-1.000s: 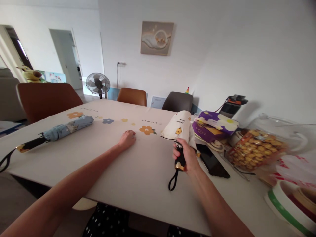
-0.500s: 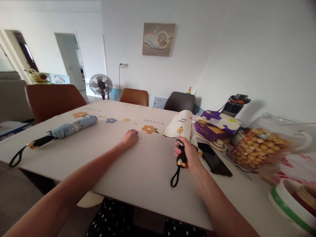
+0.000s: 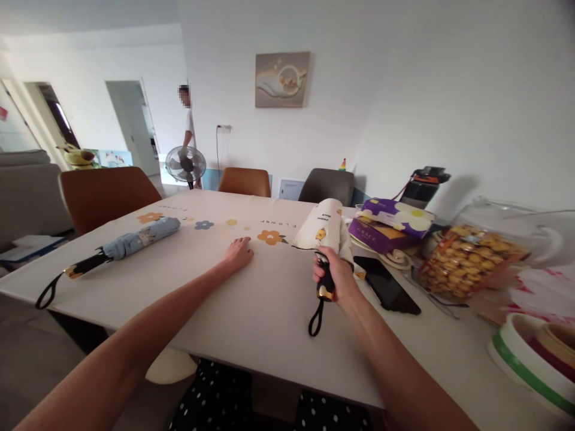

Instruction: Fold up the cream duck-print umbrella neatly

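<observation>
My right hand (image 3: pixel 338 276) is closed round the black handle of a folded cream umbrella (image 3: pixel 322 225) with a small yellow print, holding it just above the table with its canopy pointing away from me. A black wrist loop (image 3: pixel 315 318) hangs from the handle. My left hand (image 3: pixel 239 253) rests palm down on the flowered tablecloth (image 3: pixel 224 287), fingers loosely curled, with nothing under it. A folded light-blue umbrella (image 3: pixel 135 239) with a black handle and loop lies on the table at the far left.
Right of the cream umbrella lie a black phone (image 3: pixel 386 285), purple boxes (image 3: pixel 389 221), a bag of biscuits (image 3: pixel 471 260) and stacked bowls (image 3: pixel 534 359). Chairs (image 3: pixel 108 194) ring the table. A person (image 3: pixel 188 123) stands by a floor fan (image 3: pixel 185 164) near the doorway.
The view has swung a little to the left and a person has come into sight near the doorway. My hands and both umbrellas have barely moved.
</observation>
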Tool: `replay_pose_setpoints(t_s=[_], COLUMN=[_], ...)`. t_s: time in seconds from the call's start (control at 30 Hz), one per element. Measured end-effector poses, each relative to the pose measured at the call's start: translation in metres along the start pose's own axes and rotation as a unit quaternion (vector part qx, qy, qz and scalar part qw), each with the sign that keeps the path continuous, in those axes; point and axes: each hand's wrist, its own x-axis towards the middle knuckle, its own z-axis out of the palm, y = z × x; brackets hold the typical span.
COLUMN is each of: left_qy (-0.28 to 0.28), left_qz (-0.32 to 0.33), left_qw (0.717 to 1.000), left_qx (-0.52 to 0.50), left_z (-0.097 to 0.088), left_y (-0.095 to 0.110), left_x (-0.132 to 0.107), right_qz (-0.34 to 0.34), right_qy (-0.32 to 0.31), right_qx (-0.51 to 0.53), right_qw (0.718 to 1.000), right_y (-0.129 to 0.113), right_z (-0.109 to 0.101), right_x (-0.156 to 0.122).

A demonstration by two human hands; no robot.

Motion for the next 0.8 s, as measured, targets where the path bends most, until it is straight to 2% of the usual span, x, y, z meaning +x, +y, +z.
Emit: replay_pose_setpoints(t_s=[0.23, 0.4, 0.53, 0.8], left_qy=[-0.006, -0.006, -0.007, -0.007], left_qz=[0.005, 0.013, 0.018, 0.016], left_qw=[0.999, 0.998, 0.998, 0.997], left_qx=[0.037, 0.055, 0.060, 0.069], left_z=[-0.003, -0.002, -0.001, -0.002], left_y=[0.005, 0.005, 0.004, 0.005], left_x=[-0.002, -0.003, -0.003, 0.000], right_qz=[0.019, 0.063, 0.074, 0.072], right_qy=[-0.004, -0.008, -0.022, -0.017], right_qx=[0.011, -0.025, -0.037, -0.039], right_qw=[1.000, 0.998, 0.996, 0.996], right_y=[0.009, 0.019, 0.026, 0.023], right_z=[0.002, 0.004, 0.005, 0.005], right_x=[0.005, 0.007, 0.007, 0.003])
